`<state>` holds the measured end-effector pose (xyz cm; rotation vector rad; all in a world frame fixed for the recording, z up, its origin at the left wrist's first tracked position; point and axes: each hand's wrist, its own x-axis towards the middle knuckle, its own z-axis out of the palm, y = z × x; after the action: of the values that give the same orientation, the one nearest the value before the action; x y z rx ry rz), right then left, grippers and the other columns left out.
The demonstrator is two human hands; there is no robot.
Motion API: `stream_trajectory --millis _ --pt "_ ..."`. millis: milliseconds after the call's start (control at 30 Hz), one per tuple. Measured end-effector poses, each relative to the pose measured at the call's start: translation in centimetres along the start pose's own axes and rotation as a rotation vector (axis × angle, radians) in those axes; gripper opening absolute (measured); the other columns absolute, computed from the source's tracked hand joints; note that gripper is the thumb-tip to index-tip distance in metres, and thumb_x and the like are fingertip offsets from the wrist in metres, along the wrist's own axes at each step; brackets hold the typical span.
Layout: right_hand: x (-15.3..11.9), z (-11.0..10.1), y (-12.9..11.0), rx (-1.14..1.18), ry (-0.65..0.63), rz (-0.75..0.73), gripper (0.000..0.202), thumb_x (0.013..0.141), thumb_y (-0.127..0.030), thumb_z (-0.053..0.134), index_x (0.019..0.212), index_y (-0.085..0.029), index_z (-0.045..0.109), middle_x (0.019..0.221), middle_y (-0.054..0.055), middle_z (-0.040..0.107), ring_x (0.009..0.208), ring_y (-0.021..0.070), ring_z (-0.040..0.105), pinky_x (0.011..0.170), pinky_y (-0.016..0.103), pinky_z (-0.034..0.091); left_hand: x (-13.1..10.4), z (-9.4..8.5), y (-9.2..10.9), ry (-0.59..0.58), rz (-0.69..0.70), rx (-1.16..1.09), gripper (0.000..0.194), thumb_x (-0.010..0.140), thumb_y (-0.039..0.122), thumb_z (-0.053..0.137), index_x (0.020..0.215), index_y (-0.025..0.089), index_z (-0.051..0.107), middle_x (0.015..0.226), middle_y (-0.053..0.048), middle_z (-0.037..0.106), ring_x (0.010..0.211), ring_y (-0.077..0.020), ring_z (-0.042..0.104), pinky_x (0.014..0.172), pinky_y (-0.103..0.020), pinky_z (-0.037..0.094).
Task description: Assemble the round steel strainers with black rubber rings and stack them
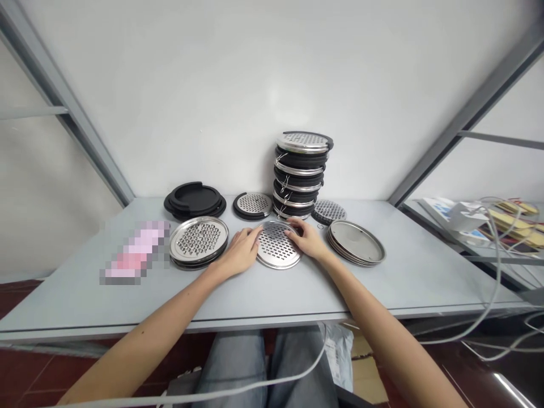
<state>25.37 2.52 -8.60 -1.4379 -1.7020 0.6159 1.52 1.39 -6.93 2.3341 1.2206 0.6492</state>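
A round perforated metal disc (277, 252) lies at the middle of the table, between both hands. Its left edge is gripped by my left hand (243, 251), fingers close together. My right hand (309, 239) holds the upper right side, its thumb over the holes and its fingers at the far rim. To the left is a stack of metal grater discs (202, 238) with raised teeth. Plain metal discs (359, 242) are stacked at the right. Behind the disc rises a tall stack (301, 175) of metal discs and black rings with wire clips.
Black round trays (195, 199) sit at the back left, beside a black-rimmed grater (253, 205). Patterned discs (329, 211) lie behind the plain stack. A pixelated pink object (138, 249) is at the left. White cables (496, 272) hang at the right.
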Motion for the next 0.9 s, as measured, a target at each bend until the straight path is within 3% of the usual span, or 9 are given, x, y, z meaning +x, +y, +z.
stream_trajectory --millis 167,400,533,767,900 --pt "0.0 -0.4 -0.1 0.260 0.038 0.115 0.057 0.072 -0.045 0.069 0.122 -0.019 0.056 0.121 0.011 0.060 0.087 0.0215 0.066 0.080 0.041 0.054 0.6 0.6 -0.4 0.145 0.010 -0.179 0.046 0.090 0.018 0.046 0.136 0.019 0.042 0.135 -0.012 0.049 0.126 -0.0234 0.047 0.110 -0.042 0.035" --pt "-0.1 -0.9 -1.3 0.575 0.055 0.236 0.058 0.062 -0.039 0.081 0.112 -0.016 0.064 0.110 0.010 0.069 0.089 0.0229 0.067 0.086 0.042 0.053 1.2 1.1 -0.7 0.292 -0.031 -0.292 0.044 0.085 0.017 0.053 0.130 0.017 0.048 0.113 -0.011 0.059 0.096 -0.0200 0.062 0.091 -0.040 0.052" --pt "-0.3 -1.1 -1.9 0.712 0.029 0.233 0.053 0.060 -0.036 0.083 0.107 -0.016 0.068 0.106 0.009 0.071 0.092 0.0239 0.067 0.090 0.042 0.052 1.3 0.9 -0.5 0.360 -0.018 -0.346 0.037 0.087 0.019 0.053 0.124 0.017 0.054 0.112 -0.010 0.061 0.095 -0.0191 0.063 0.088 -0.037 0.053" --pt "-0.4 -1.0 -2.3 0.745 0.006 0.197 0.051 0.061 -0.034 0.083 0.107 -0.018 0.068 0.109 0.010 0.071 0.097 0.0260 0.067 0.092 0.045 0.051 1.4 1.1 -0.2 0.328 -0.158 -0.446 0.038 0.085 0.032 0.061 0.119 0.016 0.059 0.112 -0.011 0.064 0.073 -0.0160 0.065 0.073 -0.033 0.056" --pt "-0.5 -1.1 -2.6 0.744 -0.007 0.192 0.053 0.061 -0.036 0.083 0.109 -0.019 0.067 0.114 0.010 0.069 0.100 0.0270 0.066 0.092 0.046 0.050 1.5 0.8 0.0 0.243 -0.183 -0.684 0.036 0.083 0.033 0.063 0.113 0.015 0.061 0.098 -0.009 0.070 0.083 -0.0198 0.067 0.076 -0.032 0.054"
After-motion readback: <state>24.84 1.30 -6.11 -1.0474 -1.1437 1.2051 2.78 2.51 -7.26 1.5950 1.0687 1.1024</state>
